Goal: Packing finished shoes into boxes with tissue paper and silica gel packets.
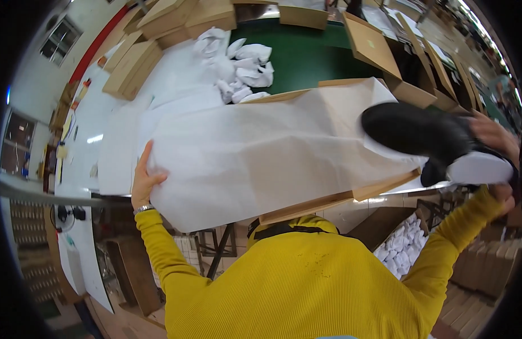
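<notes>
A long sheet of white tissue paper (227, 147) spreads over an open cardboard box (312, 207), hiding most of its inside. My left hand (142, 181) holds the sheet's left end, the thumb on top and a finger stretched along the edge. Off to the right, my right hand (494, 135) grips a pair of black shoes (413, 129), held above the right end of the paper. The nearer shoe shows a white patch (480, 168) facing me. Part of the second shoe is hidden behind the first and my fingers.
Crumpled white paper wads (244, 65) lie at the back on the white table (176, 68), beside a green surface (300, 53). Brown boxes (133, 68) stand at the far left. More open cartons (374, 45) line the right. Below, a carton holds many paper wads (401, 247).
</notes>
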Demonstrator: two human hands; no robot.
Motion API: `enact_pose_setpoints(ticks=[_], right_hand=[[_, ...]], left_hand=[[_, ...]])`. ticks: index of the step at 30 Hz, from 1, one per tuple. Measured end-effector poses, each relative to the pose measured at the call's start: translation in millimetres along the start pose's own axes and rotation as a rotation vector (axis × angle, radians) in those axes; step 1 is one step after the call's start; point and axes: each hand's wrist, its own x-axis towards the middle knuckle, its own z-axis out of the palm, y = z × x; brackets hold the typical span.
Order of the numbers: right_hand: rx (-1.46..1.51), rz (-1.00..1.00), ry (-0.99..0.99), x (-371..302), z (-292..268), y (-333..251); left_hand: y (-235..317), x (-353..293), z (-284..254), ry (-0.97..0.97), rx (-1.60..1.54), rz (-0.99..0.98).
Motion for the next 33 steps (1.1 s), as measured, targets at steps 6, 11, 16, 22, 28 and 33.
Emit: enact_pose_setpoints(ticks=[6, 11, 16, 22, 28, 33], right_hand=[[0.758, -0.533, -1.050, 197.1, 243.4, -36.9], [0.900, 0.079, -1.301, 166.5, 403.8, 13.3], [0.534, 0.523, -0.306, 87.2, 445.3, 35.2], [0.510, 0.748, 0.164, 34.9, 480.8, -89.0], [0.501, 1.005, 0.059, 36.5, 479.1, -57.8], [0.767, 0.909, 0.377, 42.9, 431.6, -32.7]], left_hand=[[12.9, -38.2, -1.7, 0.039, -0.162, -0.037], [26.7, -30.2, 16.1, 0.019, -0.301, -0.019], [28.6, -20.9, 34.9, 0.018, -0.296, 0.092], [25.7, -15.9, 23.8, -0.070, -0.246, 0.018], [54.0, -13.2, 35.4, -0.119, -0.281, 0.117], [53.4, -20.1, 25.0, -0.119, -0.201, 0.037]])
